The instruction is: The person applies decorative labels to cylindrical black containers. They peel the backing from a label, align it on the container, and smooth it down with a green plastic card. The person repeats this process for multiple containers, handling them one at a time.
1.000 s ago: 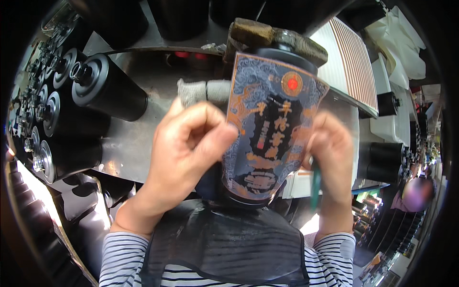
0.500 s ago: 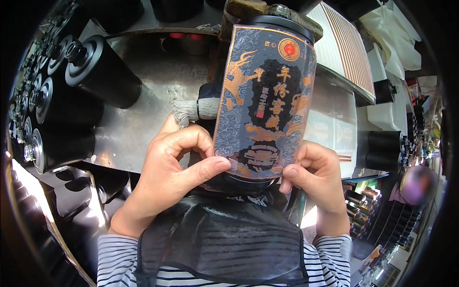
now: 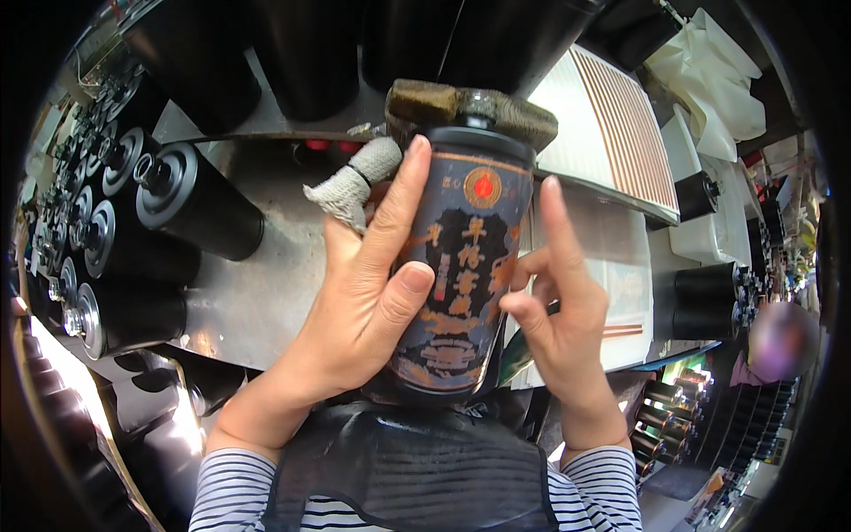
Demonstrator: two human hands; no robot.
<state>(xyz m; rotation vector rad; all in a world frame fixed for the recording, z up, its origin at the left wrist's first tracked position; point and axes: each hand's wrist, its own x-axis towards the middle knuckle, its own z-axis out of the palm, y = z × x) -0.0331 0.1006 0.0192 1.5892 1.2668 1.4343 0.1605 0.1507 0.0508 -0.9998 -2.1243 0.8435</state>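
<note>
A black cylindrical bottle lies tilted in front of me, its clear neck toward a wooden block. A dark label with orange-gold patterns and a red round emblem wraps its front. My left hand rests along the bottle's left side, its index finger stretched over the label's edge and its thumb on the label. A grey knitted finger cover sits on one of its fingers. At the bottle's right edge is my right hand, index finger raised, the others loosely bent; whether they touch the bottle I cannot tell.
The notched wooden block stands on the metal worktop. Several black bottles lie at the left, and larger black cylinders line the back. A white striped sheet stack is at the right. A person is farther right.
The label, earlier pinched at its lower corners by both hands, now lies wrapped against the bottle. Both hands have moved up along its sides, and their index fingers have straightened.
</note>
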